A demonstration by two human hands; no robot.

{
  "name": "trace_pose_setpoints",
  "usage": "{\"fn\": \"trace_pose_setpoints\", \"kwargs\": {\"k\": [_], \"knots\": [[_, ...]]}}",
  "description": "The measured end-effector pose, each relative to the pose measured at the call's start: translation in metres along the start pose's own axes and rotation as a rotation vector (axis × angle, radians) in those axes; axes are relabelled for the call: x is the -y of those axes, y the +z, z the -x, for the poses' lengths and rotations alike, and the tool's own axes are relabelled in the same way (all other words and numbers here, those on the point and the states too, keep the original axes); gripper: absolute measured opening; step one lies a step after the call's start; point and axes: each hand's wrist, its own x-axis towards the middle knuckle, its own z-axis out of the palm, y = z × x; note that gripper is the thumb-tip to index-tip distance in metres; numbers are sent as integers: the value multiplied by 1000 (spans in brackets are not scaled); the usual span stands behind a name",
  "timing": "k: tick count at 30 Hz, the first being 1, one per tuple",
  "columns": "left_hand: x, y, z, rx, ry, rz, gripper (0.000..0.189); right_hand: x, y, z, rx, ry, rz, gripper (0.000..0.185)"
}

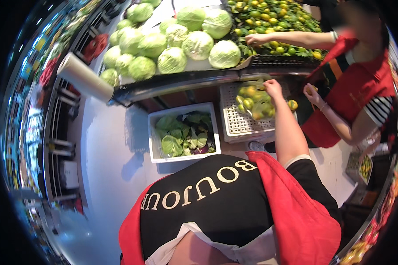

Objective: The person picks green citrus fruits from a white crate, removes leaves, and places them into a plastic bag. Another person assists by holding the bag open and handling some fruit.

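My right hand [273, 90] reaches forward and pinches the top of a clear plastic bag of small citrus fruits [256, 101]. The fruits inside are yellow-orange and green. That bag rests on a white perforated plastic crate [240, 125], below the edge of the display. A loose yellow-green citrus fruit [292, 105] lies to the right of my wrist. My left hand is out of view.
Green cabbages [172, 60] fill the display ahead, beside leafy citrus [268, 16]. A plastic-bag roll [84, 78] juts out left. Below stands a white bin of leaves [182, 158]. At right, a co-worker in a red vest [355, 99] reaches into the citrus, holding a fruit in the other hand.
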Motion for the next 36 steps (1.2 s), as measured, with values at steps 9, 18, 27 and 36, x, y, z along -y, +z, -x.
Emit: {"fn": "trace_pose_setpoints", "kwargs": {"k": [9, 18, 27, 36], "knots": [[-137, 91, -110, 227, 134, -269, 37, 1, -14, 84, -339, -77, 336, 37], [-163, 294, -154, 599, 121, -740, 32, -191, -163, 444, -293, 515, 807, 31], [-138, 430, -120, 985, 467, -1211, 28, -284, -228, 802, -721, 1225, 667, 14], [-65, 564, 109, 1060, 448, -888, 30, -332, -280, 771, -571, 1168, 608, 23]]}}
